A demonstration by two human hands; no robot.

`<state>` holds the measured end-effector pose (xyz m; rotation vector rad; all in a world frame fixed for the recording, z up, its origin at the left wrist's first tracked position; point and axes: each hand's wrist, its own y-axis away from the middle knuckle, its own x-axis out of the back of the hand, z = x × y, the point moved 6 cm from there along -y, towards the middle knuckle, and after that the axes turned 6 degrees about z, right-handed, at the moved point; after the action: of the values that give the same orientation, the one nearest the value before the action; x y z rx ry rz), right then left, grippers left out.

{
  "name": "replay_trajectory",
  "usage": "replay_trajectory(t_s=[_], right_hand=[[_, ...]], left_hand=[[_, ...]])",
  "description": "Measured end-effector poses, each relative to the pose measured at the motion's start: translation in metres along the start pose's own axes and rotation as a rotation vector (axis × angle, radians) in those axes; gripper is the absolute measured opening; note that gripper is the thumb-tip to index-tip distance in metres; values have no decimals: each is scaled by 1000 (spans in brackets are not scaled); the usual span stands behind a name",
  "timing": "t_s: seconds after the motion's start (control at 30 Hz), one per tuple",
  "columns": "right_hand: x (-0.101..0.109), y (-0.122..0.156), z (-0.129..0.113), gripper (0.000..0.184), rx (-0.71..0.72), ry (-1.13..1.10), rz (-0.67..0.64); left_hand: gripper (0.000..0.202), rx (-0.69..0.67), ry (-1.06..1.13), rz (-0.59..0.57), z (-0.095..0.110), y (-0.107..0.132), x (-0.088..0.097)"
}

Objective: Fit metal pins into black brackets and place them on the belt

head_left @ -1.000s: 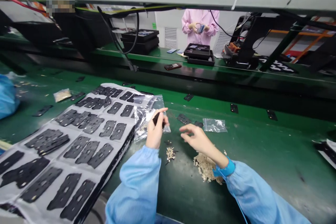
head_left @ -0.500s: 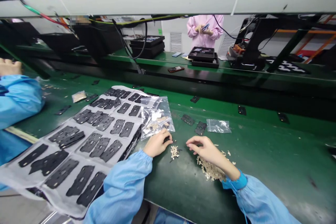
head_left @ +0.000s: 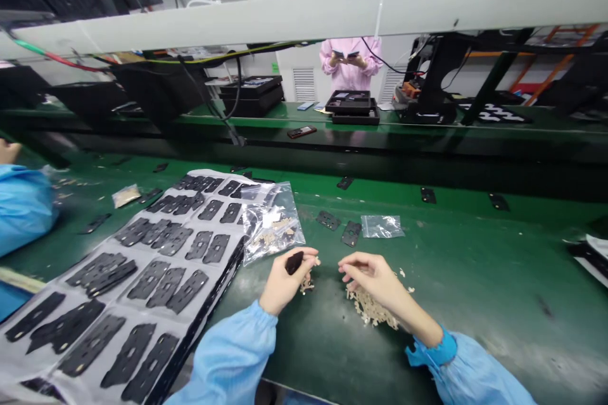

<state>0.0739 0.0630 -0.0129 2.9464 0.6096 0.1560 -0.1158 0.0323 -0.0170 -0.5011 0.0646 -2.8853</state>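
My left hand [head_left: 284, 281] is closed around a small black plate [head_left: 294, 262], held up off the bench; only part of it shows between thumb and fingers. Just behind those fingers lies a little heap of beige pieces [head_left: 307, 285]. Facing it, my right hand [head_left: 373, 275] has thumb and fingertips pinched together, and whatever they hold is too small to make out. Under the right wrist spreads a larger pile of beige pieces [head_left: 373, 311]. Beyond my left hand is a clear zip bag [head_left: 275, 221] with more beige pieces inside.
To the left, a pale compartmented tray [head_left: 118, 288] carries rows of black plates. Loose black plates [head_left: 351, 233] and a small clear bag [head_left: 381, 226] lie ahead on the green bench. Another worker's blue sleeve [head_left: 23, 209] is at far left; a person in pink [head_left: 350, 69] stands opposite.
My left hand has turned and lifted, so the black plate in it now shows more. The right hand stays pinched in nearly the same place. The camera view has shifted slightly.
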Motion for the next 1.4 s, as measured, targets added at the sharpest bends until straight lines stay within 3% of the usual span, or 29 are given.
replay_trajectory(t_s=[0.1,0.2,0.33,0.47,0.6,0.83,1.0,1.23,1.4], right_hand=[[0,9,-6,28,8,-160,72],[18,17,-13,21,112,-240,236],[56,28,-18,13,247,-178,443],[81,32,-11,12,252,-82,486],[87,32,-2,14,202,-38,458],[72,29,9,24,-54,-278,308],[72,30,13,25,-100,-347,335],[81,31,8,22,-11,-230,422],[79,34,7,17,40,-109,436]], left_hand=[[25,80,192,-41,24,7,-34],[24,77,285,-28,48,6,-68],[23,68,331,-81,67,-4,-104],[15,-32,234,-137,75,-13,-124],[11,-44,178,-206,69,-13,-135],[18,232,412,-204,39,-5,-137],[21,352,563,-259,31,4,-144],[18,183,325,-322,47,-2,-136],[15,59,184,-287,54,-4,-132]])
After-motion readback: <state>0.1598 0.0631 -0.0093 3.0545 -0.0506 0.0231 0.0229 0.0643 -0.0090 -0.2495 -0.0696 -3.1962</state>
